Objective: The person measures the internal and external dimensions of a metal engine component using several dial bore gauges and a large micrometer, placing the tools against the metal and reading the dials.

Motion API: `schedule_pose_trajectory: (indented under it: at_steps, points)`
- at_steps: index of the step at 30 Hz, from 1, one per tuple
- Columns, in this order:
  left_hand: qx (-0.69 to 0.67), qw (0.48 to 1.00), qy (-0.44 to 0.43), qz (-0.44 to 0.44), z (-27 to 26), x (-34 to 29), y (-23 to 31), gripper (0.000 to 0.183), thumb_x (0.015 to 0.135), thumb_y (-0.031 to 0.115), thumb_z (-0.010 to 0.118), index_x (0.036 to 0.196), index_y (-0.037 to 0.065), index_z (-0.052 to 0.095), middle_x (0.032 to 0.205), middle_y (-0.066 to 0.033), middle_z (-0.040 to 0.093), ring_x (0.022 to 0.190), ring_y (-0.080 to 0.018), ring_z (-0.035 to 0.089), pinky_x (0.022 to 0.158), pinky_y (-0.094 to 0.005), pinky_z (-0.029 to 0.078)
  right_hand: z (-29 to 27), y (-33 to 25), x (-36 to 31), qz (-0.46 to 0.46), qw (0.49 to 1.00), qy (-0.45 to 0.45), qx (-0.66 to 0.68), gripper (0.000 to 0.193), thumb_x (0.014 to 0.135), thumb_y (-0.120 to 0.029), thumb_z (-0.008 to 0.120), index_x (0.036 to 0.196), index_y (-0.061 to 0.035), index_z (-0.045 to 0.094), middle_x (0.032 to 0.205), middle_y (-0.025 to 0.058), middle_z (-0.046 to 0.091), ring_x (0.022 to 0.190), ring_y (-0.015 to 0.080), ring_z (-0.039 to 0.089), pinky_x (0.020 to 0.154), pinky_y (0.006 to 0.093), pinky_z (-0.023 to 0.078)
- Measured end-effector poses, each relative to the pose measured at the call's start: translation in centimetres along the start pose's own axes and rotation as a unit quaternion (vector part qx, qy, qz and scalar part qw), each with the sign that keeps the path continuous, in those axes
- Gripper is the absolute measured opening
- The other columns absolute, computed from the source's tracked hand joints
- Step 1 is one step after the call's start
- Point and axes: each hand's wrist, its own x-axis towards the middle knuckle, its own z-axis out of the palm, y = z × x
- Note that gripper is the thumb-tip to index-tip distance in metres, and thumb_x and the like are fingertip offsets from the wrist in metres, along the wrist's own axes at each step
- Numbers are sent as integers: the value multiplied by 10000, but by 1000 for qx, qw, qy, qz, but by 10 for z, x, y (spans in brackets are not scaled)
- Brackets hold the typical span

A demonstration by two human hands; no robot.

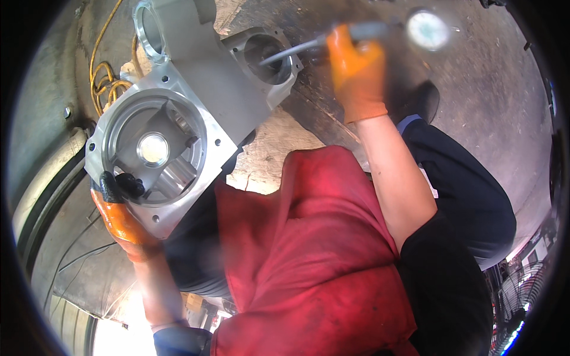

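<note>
Left hand [119, 218] clasping grey metal casting [222, 83], smooth, round-bored, bright-flanged, right hand [360, 74] gripping blurred tool [297, 51]

Right hand [358, 74] and tool [303, 48] not sharp

The gloved fingers smear together, and the tool's handle is also blurred. Its tip goes in the dim opening [252, 47] of the metal housing [208, 77]; whether it touches the wall, I cannot tell. The upper edge cuts off the housing. The left hand [117, 216] is partly hidden by the flange. On the pale disc [428, 30], marks are too blurred.
</note>
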Motion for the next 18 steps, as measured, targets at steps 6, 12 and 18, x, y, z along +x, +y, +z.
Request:
schedule_pose_trajectory:
  at_steps: [6,12,18]
  points:
    - [20,999,31,-1,11,-2,10,378,1055,349,490,1288,65,577,1076,-4,597,946,-105,543,855,-278,444,-10,0,5,22,992,-9,-128,322,936,-248,691,768,23,645,679,45,641,627,102,574,555,324,433]
    - [3,999,29,-27,6,0,10,407,1054,348,487,1326,54,560,1156,-28,605,1019,-118,555,908,-281,441,-4,-14,-1,17,998,-14,-52,312,940,-256,684,806,23,642,677,37,638,630,121,595,559,328,448]
    - [10,999,32,-19,7,-1,10,452,1062,349,460,1392,45,509,1261,-71,581,1135,-165,545,1000,-316,413,-9,-14,10,-185,933,-41,-306,249,946,-221,667,866,14,653,713,47,656,677,126,616,605,319,484]
